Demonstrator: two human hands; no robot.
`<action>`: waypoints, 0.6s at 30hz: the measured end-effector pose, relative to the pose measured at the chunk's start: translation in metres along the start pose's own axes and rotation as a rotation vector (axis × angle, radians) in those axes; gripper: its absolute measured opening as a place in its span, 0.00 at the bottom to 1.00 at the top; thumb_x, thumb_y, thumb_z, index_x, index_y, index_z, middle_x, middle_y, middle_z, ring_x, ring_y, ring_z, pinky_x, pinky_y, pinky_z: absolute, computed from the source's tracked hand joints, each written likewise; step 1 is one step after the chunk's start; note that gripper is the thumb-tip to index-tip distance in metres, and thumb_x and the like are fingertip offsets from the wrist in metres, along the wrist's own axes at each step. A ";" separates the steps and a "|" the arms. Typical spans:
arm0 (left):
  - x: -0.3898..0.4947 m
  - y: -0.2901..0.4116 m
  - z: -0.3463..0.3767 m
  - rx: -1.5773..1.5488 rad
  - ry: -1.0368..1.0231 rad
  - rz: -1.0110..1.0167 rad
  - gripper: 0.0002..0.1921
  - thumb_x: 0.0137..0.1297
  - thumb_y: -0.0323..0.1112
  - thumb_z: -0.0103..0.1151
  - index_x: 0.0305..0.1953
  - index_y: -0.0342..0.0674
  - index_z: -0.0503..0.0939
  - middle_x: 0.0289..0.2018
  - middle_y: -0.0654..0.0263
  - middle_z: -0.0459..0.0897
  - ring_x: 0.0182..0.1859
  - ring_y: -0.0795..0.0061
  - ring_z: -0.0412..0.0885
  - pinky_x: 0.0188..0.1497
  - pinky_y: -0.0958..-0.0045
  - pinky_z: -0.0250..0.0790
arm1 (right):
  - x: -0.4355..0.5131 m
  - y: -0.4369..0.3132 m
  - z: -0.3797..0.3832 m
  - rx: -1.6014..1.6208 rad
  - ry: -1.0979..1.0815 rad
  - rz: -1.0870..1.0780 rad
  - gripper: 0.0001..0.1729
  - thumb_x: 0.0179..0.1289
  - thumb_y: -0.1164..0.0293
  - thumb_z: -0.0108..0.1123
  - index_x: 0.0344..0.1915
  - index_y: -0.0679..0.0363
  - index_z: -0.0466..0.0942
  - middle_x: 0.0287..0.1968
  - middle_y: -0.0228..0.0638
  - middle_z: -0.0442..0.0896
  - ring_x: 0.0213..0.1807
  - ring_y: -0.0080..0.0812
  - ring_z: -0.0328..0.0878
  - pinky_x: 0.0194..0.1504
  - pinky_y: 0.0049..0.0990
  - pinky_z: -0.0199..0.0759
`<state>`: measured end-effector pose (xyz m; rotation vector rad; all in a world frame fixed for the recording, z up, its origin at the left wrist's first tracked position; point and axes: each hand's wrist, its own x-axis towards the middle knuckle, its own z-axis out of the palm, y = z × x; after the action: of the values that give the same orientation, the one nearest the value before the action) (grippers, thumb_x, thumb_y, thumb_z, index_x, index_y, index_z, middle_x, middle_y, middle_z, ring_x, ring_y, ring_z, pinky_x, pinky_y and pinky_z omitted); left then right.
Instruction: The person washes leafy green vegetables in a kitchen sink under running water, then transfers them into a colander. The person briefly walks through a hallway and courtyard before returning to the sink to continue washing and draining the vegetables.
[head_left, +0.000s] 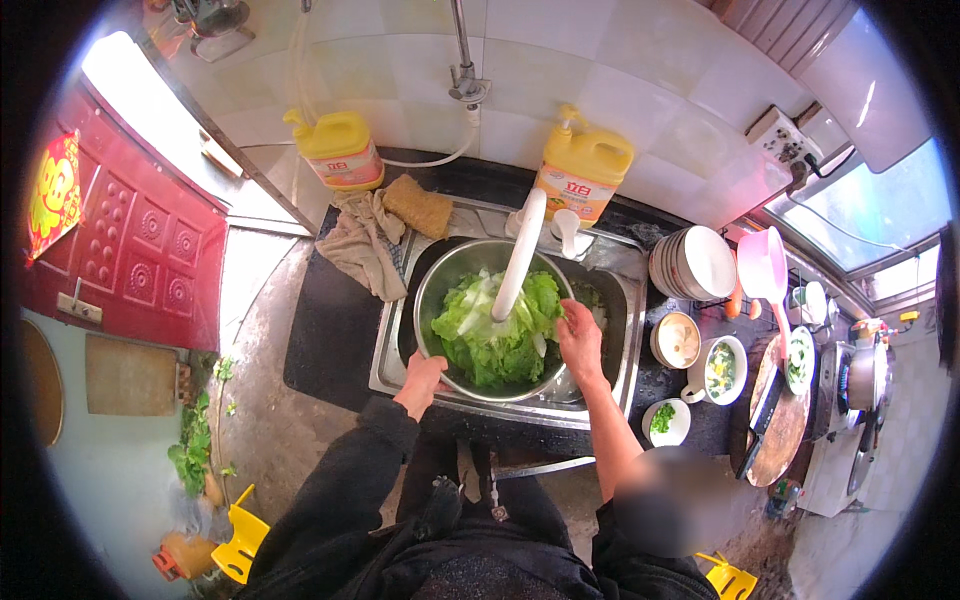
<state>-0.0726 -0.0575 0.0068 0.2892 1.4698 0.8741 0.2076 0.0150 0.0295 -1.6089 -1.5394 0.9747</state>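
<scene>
A stainless steel bowl (426, 322) full of green lettuce leaves (487, 330) rests over the double-basin sink (386, 360). My left hand (424, 384) grips the bowl's rim at the lower left, thumb on the outside. On the opposite side, my right hand (581, 341) has its fingers bent at the rim, against the edge of the lettuce; whether they hold a leaf or the rim cannot be made out. The white faucet spout (521, 255) reaches over the middle of the leaves. Part of the right basin (615, 330) shows beyond my right hand.
Yellow detergent jugs (343, 150) (581, 176) stand behind the sink, near a rag (364, 240) and a sponge (416, 206). To the right are stacked bowls (701, 262), a mug of food (721, 371), a bowl of chopped greens (667, 421), and a cleaver (763, 409) on a round chopping board (784, 435).
</scene>
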 end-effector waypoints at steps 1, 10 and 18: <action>0.002 -0.003 -0.001 -0.007 -0.012 0.038 0.18 0.60 0.24 0.52 0.51 0.30 0.63 0.36 0.61 0.65 0.32 0.63 0.73 0.34 0.59 0.82 | -0.002 0.004 -0.002 -0.055 0.027 -0.017 0.26 0.57 0.77 0.57 0.58 0.64 0.69 0.58 0.52 0.72 0.61 0.53 0.69 0.58 0.40 0.66; 0.025 -0.016 -0.005 0.094 -0.048 -0.095 0.27 0.63 0.25 0.52 0.63 0.39 0.59 0.50 0.58 0.65 0.46 0.59 0.72 0.43 0.58 0.75 | -0.012 0.036 0.014 -0.315 0.127 -0.027 0.28 0.52 0.80 0.57 0.56 0.66 0.69 0.59 0.57 0.68 0.60 0.59 0.64 0.63 0.45 0.60; 0.036 -0.019 -0.003 0.206 0.122 -0.084 0.27 0.59 0.28 0.63 0.59 0.35 0.65 0.48 0.50 0.76 0.44 0.54 0.82 0.34 0.57 0.82 | -0.007 0.024 0.027 -0.503 0.131 -0.121 0.30 0.51 0.80 0.56 0.58 0.69 0.67 0.61 0.56 0.68 0.62 0.58 0.64 0.64 0.44 0.59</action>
<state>-0.0735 -0.0474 -0.0326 0.3283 1.6774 0.6835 0.1952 0.0068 -0.0046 -1.8423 -1.8608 0.4208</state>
